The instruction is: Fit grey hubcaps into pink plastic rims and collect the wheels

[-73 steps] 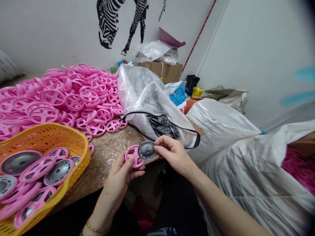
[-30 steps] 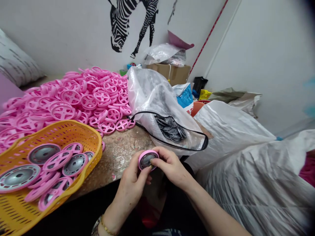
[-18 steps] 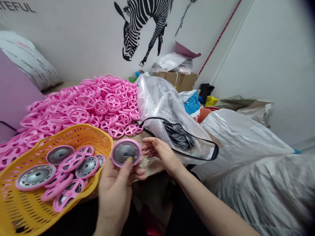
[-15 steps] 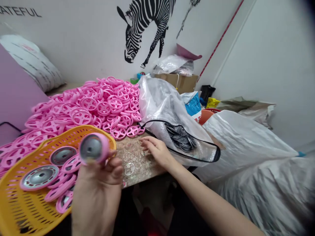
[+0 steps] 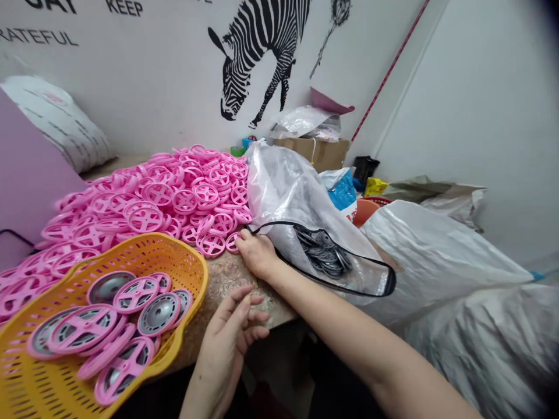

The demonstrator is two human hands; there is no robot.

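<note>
My left hand (image 5: 231, 331) hovers low at the table's front edge, fingers spread, holding nothing. It is just right of the orange basket (image 5: 194, 256), where several assembled pink wheels with grey discs (image 5: 159, 311) lie. My right hand (image 5: 255, 253) reaches across the table with its fingers curled over a pink wheel (image 5: 233, 241) at the near edge of the big pile of pink wheels (image 5: 166, 192). Right beside this hand, a clear plastic bag (image 5: 283, 180) with a black rim lies open, showing grey discs (image 5: 323, 256) inside.
The mottled table (image 5: 222, 279) shows between basket and bag. A large white sack (image 5: 428, 250) fills the right side. A cardboard box (image 5: 314, 151) and more bags stand by the zebra-painted wall. A pillow (image 5: 61, 122) lies at the far left.
My left hand carried the assembled wheel left to the basket, let it go and came back empty. My right hand moved from the wheel to the edge of the pink pile.
</note>
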